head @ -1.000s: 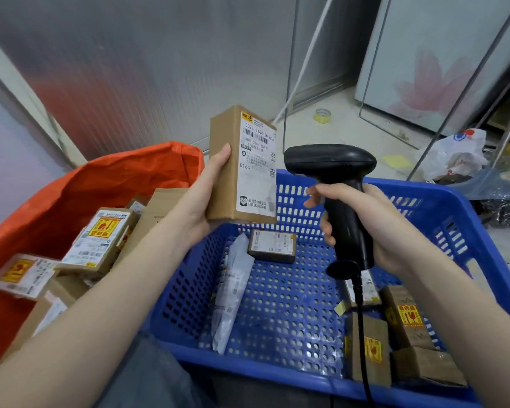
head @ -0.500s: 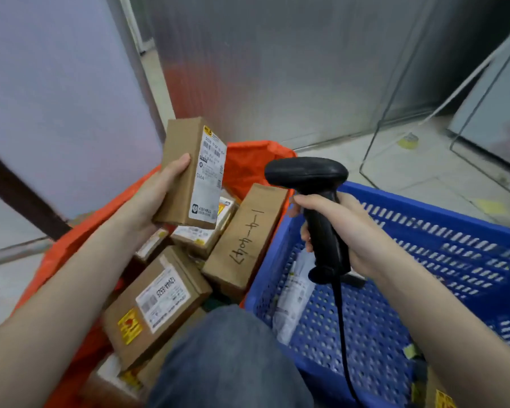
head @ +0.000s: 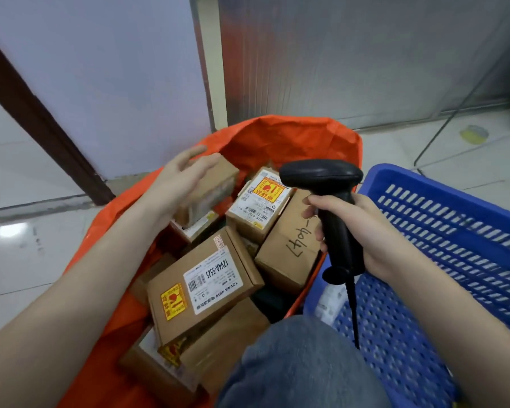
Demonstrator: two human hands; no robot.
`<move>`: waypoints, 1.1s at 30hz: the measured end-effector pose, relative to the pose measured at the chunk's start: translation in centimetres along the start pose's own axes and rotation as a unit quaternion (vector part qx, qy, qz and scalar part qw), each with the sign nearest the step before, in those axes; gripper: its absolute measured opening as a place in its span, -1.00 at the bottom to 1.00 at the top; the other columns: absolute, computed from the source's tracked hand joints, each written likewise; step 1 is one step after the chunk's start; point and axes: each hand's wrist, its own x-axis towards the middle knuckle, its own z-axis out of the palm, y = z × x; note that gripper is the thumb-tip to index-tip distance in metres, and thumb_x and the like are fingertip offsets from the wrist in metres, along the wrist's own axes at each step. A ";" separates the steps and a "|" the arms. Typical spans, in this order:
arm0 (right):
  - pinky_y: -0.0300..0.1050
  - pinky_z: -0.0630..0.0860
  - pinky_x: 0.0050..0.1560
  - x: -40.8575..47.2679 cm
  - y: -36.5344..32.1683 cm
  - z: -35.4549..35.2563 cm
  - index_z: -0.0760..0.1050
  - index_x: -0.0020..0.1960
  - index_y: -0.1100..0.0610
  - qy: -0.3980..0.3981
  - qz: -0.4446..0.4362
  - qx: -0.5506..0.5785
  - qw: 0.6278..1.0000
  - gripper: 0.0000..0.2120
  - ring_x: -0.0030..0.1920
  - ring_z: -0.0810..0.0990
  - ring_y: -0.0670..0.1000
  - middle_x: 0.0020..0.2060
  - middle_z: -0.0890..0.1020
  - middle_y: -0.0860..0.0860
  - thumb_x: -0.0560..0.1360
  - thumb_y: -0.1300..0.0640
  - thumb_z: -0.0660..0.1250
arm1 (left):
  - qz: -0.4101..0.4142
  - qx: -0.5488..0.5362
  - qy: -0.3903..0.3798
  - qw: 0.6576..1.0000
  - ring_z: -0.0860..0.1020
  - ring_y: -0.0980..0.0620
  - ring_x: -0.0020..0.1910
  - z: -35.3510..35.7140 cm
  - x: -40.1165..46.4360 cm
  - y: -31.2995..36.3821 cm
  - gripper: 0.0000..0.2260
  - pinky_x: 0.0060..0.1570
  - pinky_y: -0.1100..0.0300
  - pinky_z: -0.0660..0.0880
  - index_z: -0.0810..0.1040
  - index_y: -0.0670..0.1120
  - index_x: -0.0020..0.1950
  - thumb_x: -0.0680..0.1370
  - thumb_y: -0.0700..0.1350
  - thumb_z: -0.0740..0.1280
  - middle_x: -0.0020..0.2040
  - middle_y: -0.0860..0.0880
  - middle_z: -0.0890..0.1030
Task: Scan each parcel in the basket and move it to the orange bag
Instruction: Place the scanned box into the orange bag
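Note:
The orange bag [head: 292,134] lies open at the left, filled with several brown cardboard parcels. My left hand [head: 177,181] hovers over its far side with fingers straight, just above a blurred brown parcel [head: 215,187] that lies on the pile. Whether my fingers still touch it is unclear. My right hand [head: 371,231] grips the handle of a black barcode scanner [head: 321,175] between the bag and the blue basket [head: 454,231]. A white soft parcel [head: 330,301] shows at the basket's left inner edge. The rest of the basket's contents are out of view.
In the bag, a box labelled 12V4A [head: 206,284], a box with handwriting [head: 289,254] and one with a yellow sticker [head: 262,201] lie uppermost. My knee in grey trousers [head: 301,363] sits at the bottom centre. A tape roll [head: 473,134] lies on the floor.
My left hand carried the brown parcel from beside the scanner down into the orange bag and opened over it. The view swung left toward the bag. My right hand kept holding the scanner.

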 end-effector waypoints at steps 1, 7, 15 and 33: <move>-0.11 0.49 -0.40 -0.2 -0.1 -0.2 0.53 0.05 0.26 0.004 0.000 0.001 1.000 -0.76 -0.41 0.52 -0.01 -0.16 0.63 0.10 0.50 0.10 0.37 | 0.009 -0.001 -0.007 1.000 0.51 0.13 0.24 0.3 -0.2 0.3 -0.42 0.23 0.15 0.40 0.51 0.26 0.22 0.22 0.36 0.41 0.23 0.13 0.56; -0.09 0.47 -0.39 -3.1 -1.5 -3.3 0.55 -0.04 0.26 0.036 -0.021 -0.007 0.999 -0.80 -0.42 0.50 0.01 -0.19 0.61 0.17 0.50 0.11 0.36 | 0.052 0.005 -0.058 0.997 0.50 0.13 0.26 3.1 -2.2 3.5 -0.62 0.19 0.20 0.38 0.49 0.19 0.29 0.49 0.19 0.36 0.26 0.11 0.55; -0.07 0.43 -0.39 -11.0 -3.0 -12.0 0.55 -0.12 0.26 0.111 -0.061 0.004 0.992 -0.79 -0.43 0.48 0.06 -0.34 0.59 0.13 0.49 0.09 0.37 | 0.118 0.008 -0.142 0.983 0.51 0.18 0.21 12.8 -8.2 10.6 -0.70 0.22 0.20 0.38 0.48 0.14 0.30 0.57 0.07 0.30 0.19 0.13 0.58; -0.13 0.40 -0.46 -23.8 9.3 -35.8 0.48 -0.03 0.39 0.307 0.005 0.028 0.951 -0.67 -0.46 0.44 0.08 -0.22 0.51 0.29 0.47 0.08 0.38 | 0.042 0.099 -0.368 0.923 0.42 0.15 0.34 42.7 -14.8 6.3 -0.59 0.31 0.15 0.31 0.41 0.16 0.37 0.53 0.16 0.30 0.34 0.15 0.48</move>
